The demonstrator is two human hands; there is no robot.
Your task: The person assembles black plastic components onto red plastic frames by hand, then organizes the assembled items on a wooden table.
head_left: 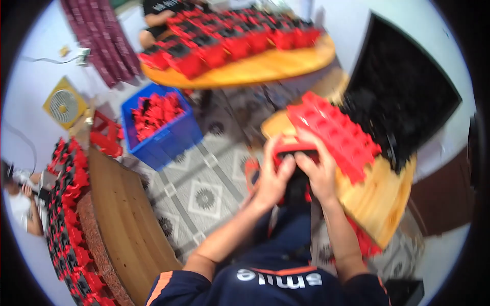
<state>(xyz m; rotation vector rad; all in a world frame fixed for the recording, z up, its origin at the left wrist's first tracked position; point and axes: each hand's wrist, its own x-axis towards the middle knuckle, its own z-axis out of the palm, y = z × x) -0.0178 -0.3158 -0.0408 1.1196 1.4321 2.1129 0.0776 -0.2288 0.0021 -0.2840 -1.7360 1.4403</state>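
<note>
My left hand and my right hand are both closed on a red and black plastic piece. They grip it from either side above my lap, with both thumbs on the side nearest me. Its lower part is partly covered by my fingers, and its exact kind does not show. Just right of my right hand, a red molded plastic sheet with rows of raised cups lies on the wooden table. Dark plastic parts are heaped behind that sheet, some of them blurred.
A blue crate of red pieces stands on the tiled floor. Many red and black pieces cover the far oval table and the left ledge beside a wooden bench. Other people sit beyond the far table and at the left edge. A large black panel leans at right.
</note>
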